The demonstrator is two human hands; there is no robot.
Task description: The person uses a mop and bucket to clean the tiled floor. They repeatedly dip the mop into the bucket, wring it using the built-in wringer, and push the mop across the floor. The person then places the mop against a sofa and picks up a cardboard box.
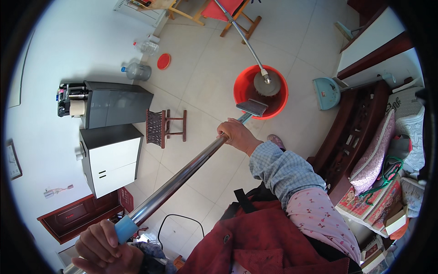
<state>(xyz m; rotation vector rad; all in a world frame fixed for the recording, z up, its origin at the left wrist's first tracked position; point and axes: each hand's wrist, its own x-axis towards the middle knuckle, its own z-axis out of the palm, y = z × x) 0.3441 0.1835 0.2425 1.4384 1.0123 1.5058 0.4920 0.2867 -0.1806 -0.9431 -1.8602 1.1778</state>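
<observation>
My right hand (239,135) is closed around the lower part of a long metal pole (178,178), near its blue-grey plastic neck. Down by the pole's blue collar, at the lower left, my left hand (104,248) grips the same pole. The pole ends in a flat rectangular cleaning head (252,108), tilted over the near rim of a red plastic bucket (241,77). Dark liquid lies in the bucket. A round flat mop head (267,84) on a second metal pole (244,37) rests inside it. Whether the rectangular head touches the rim, I cannot tell.
A small folding stool (166,126) stands left of the bucket, before a white cabinet (114,164) and a grey one (119,102). Water bottles (138,72) line the wall. To the right are a blue dustpan (326,93) and a dark wooden bench (352,137) with cushions.
</observation>
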